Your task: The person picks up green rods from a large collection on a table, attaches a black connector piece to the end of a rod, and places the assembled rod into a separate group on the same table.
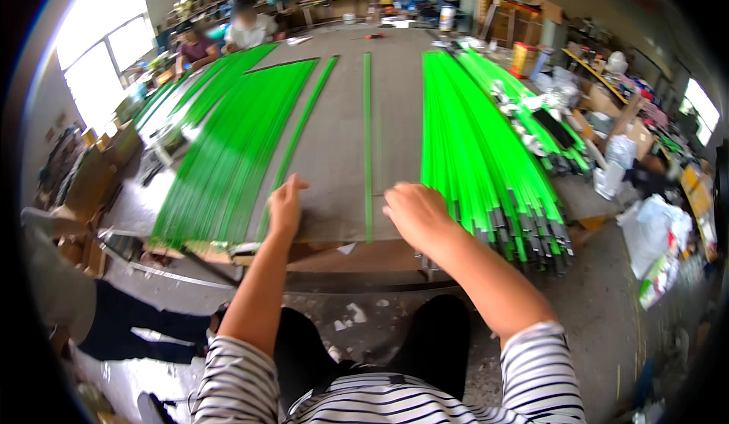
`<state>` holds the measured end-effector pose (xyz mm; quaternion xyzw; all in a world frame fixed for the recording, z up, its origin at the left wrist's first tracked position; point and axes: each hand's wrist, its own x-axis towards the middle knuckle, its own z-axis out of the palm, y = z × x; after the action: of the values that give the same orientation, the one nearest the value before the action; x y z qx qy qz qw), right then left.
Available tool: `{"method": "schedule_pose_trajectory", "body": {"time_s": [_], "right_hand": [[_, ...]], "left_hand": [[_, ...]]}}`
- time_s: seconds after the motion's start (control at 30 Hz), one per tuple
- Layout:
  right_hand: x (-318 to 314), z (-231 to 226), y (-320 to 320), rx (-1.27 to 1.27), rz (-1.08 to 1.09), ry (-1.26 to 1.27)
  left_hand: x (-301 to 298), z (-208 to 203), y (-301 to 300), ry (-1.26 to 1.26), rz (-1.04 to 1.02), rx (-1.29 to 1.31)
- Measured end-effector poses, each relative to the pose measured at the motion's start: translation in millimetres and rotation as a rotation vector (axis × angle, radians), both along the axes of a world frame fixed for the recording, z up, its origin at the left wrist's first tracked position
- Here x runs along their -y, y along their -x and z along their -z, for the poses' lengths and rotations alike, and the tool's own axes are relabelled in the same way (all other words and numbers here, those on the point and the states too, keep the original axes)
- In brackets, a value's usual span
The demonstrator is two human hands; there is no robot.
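My left hand (285,210) hovers at the table's near side, fingers curled in, beside a single long green strip (311,112) that slants away from me. Whether it touches that strip is unclear. My right hand (419,213) is bent with fingers drawn together, close to the near left edge of a large fanned pile of bright green strips (474,143) with black and grey ends. What either hand holds, if anything, cannot be made out. Between my hands another green strip (367,135) lies lengthwise. To the left, many green strips (243,143) lie side by side in a wide row.
The long grey table (342,82) ends just before my legs. A person (68,295) stands at the left; two people (247,29) sit by the far left side. More green strips (524,105), plastic bags (654,230) and boxes crowd the right. Paper scraps dot the floor.
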<state>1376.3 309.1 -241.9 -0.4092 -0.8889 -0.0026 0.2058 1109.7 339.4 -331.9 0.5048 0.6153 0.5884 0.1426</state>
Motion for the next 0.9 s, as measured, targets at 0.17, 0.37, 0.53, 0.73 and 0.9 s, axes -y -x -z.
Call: {"method": "schedule_pose_trajectory", "body": {"time_s": [0.17,0.37,0.53,0.73,0.9], "right_hand": [[-97,38,-4,0.423,0.051,0.087],[-112,13,-36,0.432,0.081,0.006],[-110,-43,-186,-0.176,0.657,0.404],[-84,39,-416,0.350,0.794,0.075],[-54,15,-327,0.098,0.830,-0.073]], "left_hand": [[-1,-12,-7,0.158,-0.059,-0.138],[-9,-1,3,0.116,-0.003,-0.052],[0,-2,7,0.136,-0.037,-0.112],[-7,-15,-17,0.079,-0.012,-0.175],[-6,-6,-3,0.096,-0.070,-0.313]]}}
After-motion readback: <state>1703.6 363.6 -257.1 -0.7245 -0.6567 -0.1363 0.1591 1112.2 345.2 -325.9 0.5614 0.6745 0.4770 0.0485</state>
